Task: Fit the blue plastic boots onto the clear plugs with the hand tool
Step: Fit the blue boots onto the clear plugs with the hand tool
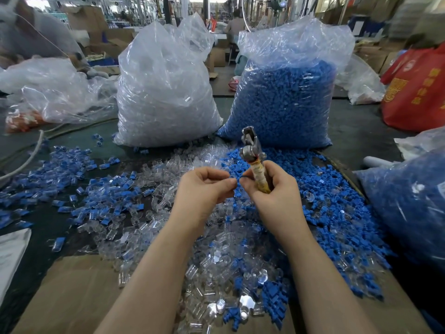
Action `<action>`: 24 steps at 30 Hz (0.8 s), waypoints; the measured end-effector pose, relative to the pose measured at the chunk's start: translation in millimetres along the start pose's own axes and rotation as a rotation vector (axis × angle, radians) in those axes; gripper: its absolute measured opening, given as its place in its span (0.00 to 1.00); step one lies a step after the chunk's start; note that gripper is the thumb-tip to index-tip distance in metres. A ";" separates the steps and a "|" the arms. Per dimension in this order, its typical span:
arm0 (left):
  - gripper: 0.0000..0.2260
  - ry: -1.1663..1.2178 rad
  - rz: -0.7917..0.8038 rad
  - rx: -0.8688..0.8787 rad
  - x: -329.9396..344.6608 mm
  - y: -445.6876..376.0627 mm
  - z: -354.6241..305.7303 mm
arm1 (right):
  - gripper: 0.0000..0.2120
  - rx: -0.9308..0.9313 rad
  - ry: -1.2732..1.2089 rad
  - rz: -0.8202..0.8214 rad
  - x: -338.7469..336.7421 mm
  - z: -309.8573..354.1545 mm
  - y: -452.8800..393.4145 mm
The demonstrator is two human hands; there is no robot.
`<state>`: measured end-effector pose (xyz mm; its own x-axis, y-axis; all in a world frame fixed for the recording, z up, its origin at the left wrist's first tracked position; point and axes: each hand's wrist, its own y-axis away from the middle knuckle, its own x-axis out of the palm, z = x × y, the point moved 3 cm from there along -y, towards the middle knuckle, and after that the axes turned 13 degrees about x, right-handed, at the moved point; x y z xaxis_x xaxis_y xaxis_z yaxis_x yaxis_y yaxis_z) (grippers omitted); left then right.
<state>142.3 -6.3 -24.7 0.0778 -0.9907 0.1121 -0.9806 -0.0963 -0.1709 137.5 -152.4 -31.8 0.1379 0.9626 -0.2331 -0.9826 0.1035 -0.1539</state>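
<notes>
The right hand (269, 189) is gripping the hand tool (255, 160) upright; the left hand (204, 189) is pinching something too small to tell; blue boots (337, 213) and clear plugs (168, 179) are lying heaped beneath.

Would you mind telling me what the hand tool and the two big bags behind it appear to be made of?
Hand tool: bare grey metal head, dull shine; handle wrapped in yellowish tape, seemingly. Clear-plug bag and blue-boot bag: thin transparent plastic film, glossy and crinkled, contents showing through.

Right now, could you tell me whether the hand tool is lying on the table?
No, the right hand grips the hand tool by its handle and holds it upright above the loose parts.
</notes>
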 end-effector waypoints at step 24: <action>0.16 0.388 0.057 -0.101 3.4 1.9 -5.6 | 0.06 0.006 -0.154 -0.087 -2.6 -0.2 -0.4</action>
<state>139.7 -9.3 -19.1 -0.0324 -0.8825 0.4693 -0.9956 -0.0126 -0.0925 137.6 -155.0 -31.3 0.2023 0.9769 -0.0688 -0.9686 0.1892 -0.1612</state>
